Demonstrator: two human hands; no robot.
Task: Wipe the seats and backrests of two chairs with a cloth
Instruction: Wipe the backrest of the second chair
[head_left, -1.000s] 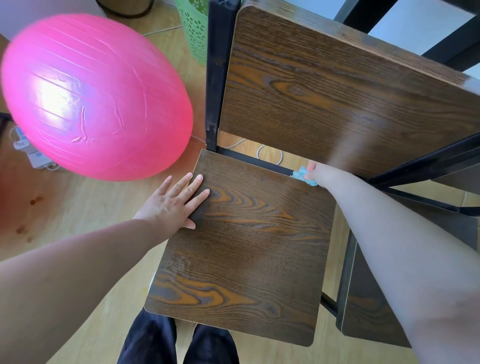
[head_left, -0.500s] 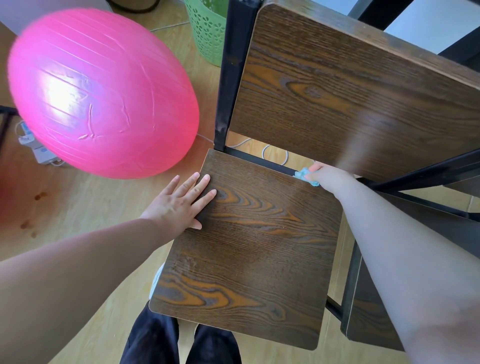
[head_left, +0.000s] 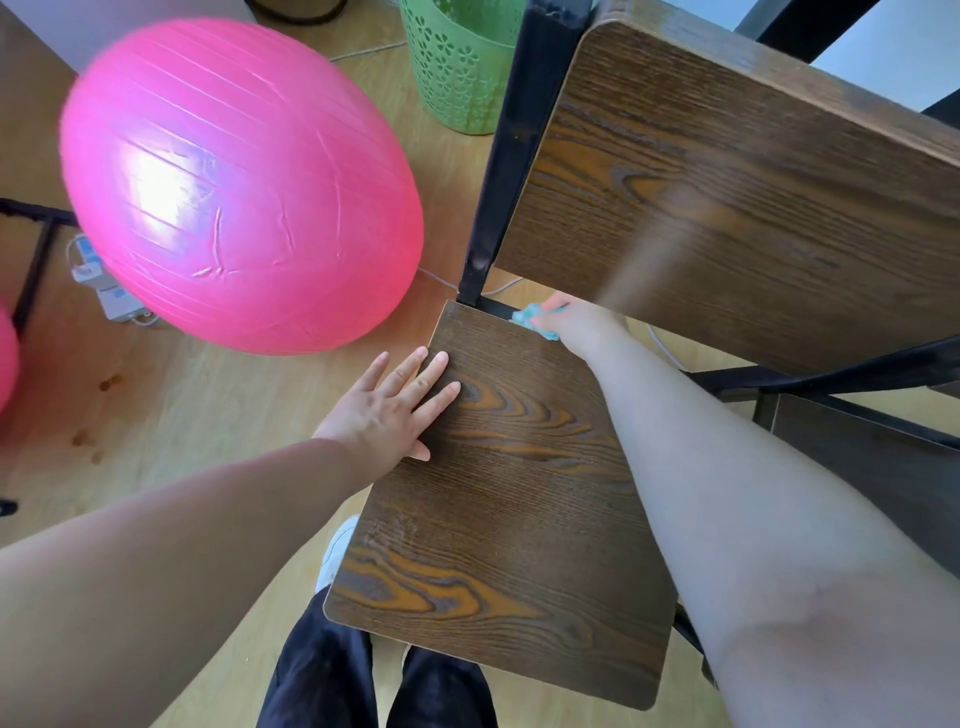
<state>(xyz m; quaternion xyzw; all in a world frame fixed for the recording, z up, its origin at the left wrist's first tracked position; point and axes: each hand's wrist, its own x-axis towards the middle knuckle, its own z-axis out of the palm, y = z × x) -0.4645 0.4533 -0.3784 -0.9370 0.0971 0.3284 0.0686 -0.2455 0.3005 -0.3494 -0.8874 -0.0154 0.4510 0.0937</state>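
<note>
The left hand (head_left: 387, 410) lies flat with spread fingers on the seat (head_left: 498, 519), at its left edge. The right hand (head_left: 576, 325) grips the cloth (head_left: 530, 315) at the seat's back edge.

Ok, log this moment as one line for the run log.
step: wiping seat | right hand: grips blue cloth at seat's rear edge | left hand: flat on seat's left edge

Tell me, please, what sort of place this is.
Probably a room in a home: a big pink exercise ball and a green plastic basket stand on a pale wood floor, with a power strip lying by the ball.
</note>
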